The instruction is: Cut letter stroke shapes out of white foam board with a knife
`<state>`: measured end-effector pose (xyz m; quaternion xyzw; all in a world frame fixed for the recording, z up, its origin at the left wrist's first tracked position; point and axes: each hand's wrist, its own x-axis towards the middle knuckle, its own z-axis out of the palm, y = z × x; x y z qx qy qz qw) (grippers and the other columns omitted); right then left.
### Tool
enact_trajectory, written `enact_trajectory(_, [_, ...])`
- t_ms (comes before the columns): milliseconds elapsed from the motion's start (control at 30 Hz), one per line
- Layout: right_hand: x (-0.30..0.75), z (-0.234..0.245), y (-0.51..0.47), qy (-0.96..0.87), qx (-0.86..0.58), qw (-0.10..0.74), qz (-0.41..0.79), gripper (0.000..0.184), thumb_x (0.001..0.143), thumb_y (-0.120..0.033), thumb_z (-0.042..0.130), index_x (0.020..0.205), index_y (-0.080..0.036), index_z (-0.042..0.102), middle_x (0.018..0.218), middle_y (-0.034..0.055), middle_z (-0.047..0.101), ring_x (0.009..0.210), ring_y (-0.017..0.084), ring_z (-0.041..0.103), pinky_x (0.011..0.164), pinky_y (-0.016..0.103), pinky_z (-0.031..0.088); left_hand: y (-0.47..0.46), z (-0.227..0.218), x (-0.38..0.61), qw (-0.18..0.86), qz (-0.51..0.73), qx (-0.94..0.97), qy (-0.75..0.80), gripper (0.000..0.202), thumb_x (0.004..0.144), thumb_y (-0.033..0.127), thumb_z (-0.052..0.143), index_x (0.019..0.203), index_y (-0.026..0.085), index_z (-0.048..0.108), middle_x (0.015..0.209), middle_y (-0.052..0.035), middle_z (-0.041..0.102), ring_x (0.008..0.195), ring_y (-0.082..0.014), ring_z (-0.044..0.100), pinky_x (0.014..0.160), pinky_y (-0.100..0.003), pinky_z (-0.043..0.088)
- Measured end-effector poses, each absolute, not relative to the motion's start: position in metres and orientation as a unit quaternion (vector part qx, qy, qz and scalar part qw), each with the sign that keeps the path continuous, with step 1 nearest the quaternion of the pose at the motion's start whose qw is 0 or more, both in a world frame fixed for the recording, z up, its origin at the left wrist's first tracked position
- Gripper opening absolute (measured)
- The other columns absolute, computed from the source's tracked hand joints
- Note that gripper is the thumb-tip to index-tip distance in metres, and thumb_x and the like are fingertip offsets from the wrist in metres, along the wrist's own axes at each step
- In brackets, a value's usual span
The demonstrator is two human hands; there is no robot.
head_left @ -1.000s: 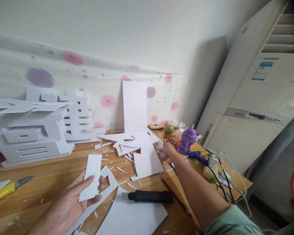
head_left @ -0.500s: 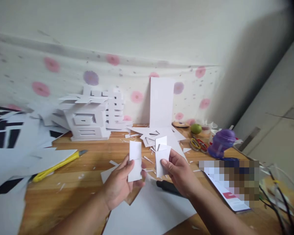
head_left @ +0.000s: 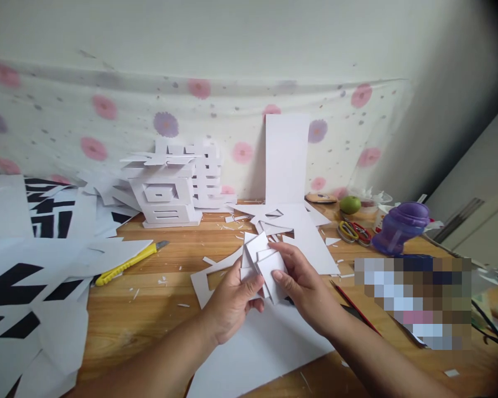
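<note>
Several small white card pieces (head_left: 271, 271) are fanned between my two hands above the table. My left hand (head_left: 232, 301) is closed on the pieces at the left, its thumb pressed on their face. From the other side my right hand (head_left: 301, 282) pinches the front pieces between thumb and fingers. The two bunches overlap and touch. Beneath my hands lies a large white sheet (head_left: 257, 354). A dark object (head_left: 357, 314) and a red pencil (head_left: 354, 307) are partly visible by my right forearm.
A yellow utility knife (head_left: 128, 264) lies at left beside black-and-white cut sheets (head_left: 33, 309). Behind stand a white card model (head_left: 166, 199) and an upright white panel (head_left: 286, 160). Scissors (head_left: 354, 232), a green fruit (head_left: 350, 204) and a purple bottle (head_left: 400, 229) are at right. Paper scraps litter the wood.
My hands have come together, and the pieces that were held apart now overlap. The camera view has shifted, bringing the red pencil into sight.
</note>
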<state>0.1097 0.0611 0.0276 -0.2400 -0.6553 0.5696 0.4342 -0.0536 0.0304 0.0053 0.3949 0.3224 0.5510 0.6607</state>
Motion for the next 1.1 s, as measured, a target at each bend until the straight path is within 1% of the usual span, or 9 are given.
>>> enact_trajectory(67, [0.109, 0.027, 0.061, -0.662, -0.258, 0.447, 0.544, 0.029, 0.094, -0.042, 0.057, 0.118, -0.029, 0.049, 0.095, 0.0006, 0.057, 0.079, 0.015, 0.056, 0.065, 0.026, 0.045, 0.031, 0.006, -0.053, 0.653, 0.556, 0.393, 0.331, 0.051, 0.074, 0.038, 0.080, 0.117, 0.028, 0.057, 0.088, -0.0001, 0.059, 0.069, -0.0108, 0.055, 0.052, -0.019, 0.042])
enact_trajectory(200, [0.106, 0.024, 0.059, -0.652, -0.250, 0.446, 0.560, 0.025, 0.094, -0.045, 0.055, 0.111, -0.028, 0.047, 0.091, -0.0003, 0.056, 0.074, 0.014, 0.056, 0.061, 0.026, 0.046, 0.031, 0.006, -0.051, 0.641, 0.564, 0.389, 0.346, 0.052, 0.072, 0.039, 0.081, 0.115, 0.026, 0.056, 0.087, 0.0008, 0.058, 0.064, -0.0084, 0.051, 0.049, -0.019, 0.041])
enact_trajectory(300, [0.101, 0.019, 0.057, -0.625, -0.268, 0.471, 0.562, 0.028, 0.092, -0.048, 0.056, 0.111, -0.029, 0.047, 0.088, -0.0009, 0.056, 0.068, 0.014, 0.055, 0.058, 0.026, 0.045, 0.032, 0.003, -0.050, 0.631, 0.564, 0.402, 0.349, 0.055, 0.072, 0.040, 0.081, 0.117, 0.025, 0.054, 0.089, -0.0001, 0.059, 0.067, -0.0088, 0.052, 0.050, -0.018, 0.041])
enact_trajectory(433, [0.091, 0.015, 0.051, -0.518, -0.311, 0.541, 0.585, 0.041, 0.088, -0.048, 0.062, 0.121, -0.029, 0.050, 0.091, 0.0004, 0.058, 0.070, 0.014, 0.053, 0.060, 0.027, 0.046, 0.034, -0.002, -0.048, 0.616, 0.557, 0.428, 0.356, 0.058, 0.071, 0.040, 0.082, 0.119, 0.025, 0.054, 0.090, -0.0001, 0.060, 0.071, -0.0098, 0.053, 0.053, -0.018, 0.043])
enact_trajectory(600, [0.086, 0.018, 0.048, -0.429, -0.303, 0.540, 0.657, 0.039, 0.087, -0.050, 0.061, 0.119, -0.028, 0.055, 0.083, 0.0006, 0.057, 0.063, 0.016, 0.053, 0.045, 0.026, 0.045, 0.033, -0.004, -0.047, 0.610, 0.546, 0.452, 0.353, 0.063, 0.067, 0.045, 0.083, 0.119, 0.025, 0.053, 0.092, -0.0012, 0.060, 0.077, -0.0136, 0.056, 0.053, -0.020, 0.046])
enact_trajectory(733, [0.084, 0.019, 0.045, -0.445, -0.278, 0.530, 0.666, 0.036, 0.085, -0.047, 0.065, 0.114, -0.028, 0.055, 0.082, -0.0011, 0.056, 0.058, 0.015, 0.052, 0.042, 0.026, 0.045, 0.032, -0.003, -0.047, 0.611, 0.542, 0.450, 0.360, 0.064, 0.067, 0.044, 0.084, 0.120, 0.026, 0.053, 0.091, -0.0010, 0.060, 0.077, -0.0142, 0.056, 0.053, -0.020, 0.048])
enact_trajectory(867, [0.086, 0.026, 0.050, -0.455, -0.279, 0.519, 0.668, 0.045, 0.080, -0.046, 0.070, 0.116, -0.028, 0.051, 0.082, -0.0021, 0.058, 0.055, 0.014, 0.053, 0.044, 0.026, 0.045, 0.032, -0.001, -0.047, 0.629, 0.548, 0.415, 0.363, 0.062, 0.064, 0.043, 0.086, 0.114, 0.024, 0.056, 0.088, -0.0006, 0.060, 0.072, -0.0131, 0.055, 0.051, -0.020, 0.048])
enact_trajectory(1000, [0.100, 0.036, 0.065, -0.430, -0.348, 0.546, 0.629, 0.053, 0.072, -0.047, 0.076, 0.114, -0.024, 0.052, 0.077, -0.0024, 0.062, 0.053, 0.013, 0.054, 0.047, 0.026, 0.042, 0.034, 0.007, -0.051, 0.687, 0.535, 0.327, 0.367, 0.041, 0.086, 0.050, 0.062, 0.109, 0.017, 0.058, 0.084, -0.0048, 0.061, 0.067, -0.0138, 0.057, 0.053, -0.025, 0.052])
enact_trajectory(1100, [0.109, 0.040, 0.072, -0.393, -0.390, 0.564, 0.613, 0.049, 0.066, -0.046, 0.080, 0.100, -0.020, 0.058, 0.080, -0.0001, 0.064, 0.059, 0.013, 0.055, 0.050, 0.025, 0.041, 0.035, 0.012, -0.054, 0.716, 0.531, 0.271, 0.363, 0.030, 0.094, 0.037, 0.052, 0.112, 0.014, 0.057, 0.090, -0.0086, 0.064, 0.072, -0.0170, 0.063, 0.061, -0.030, 0.055])
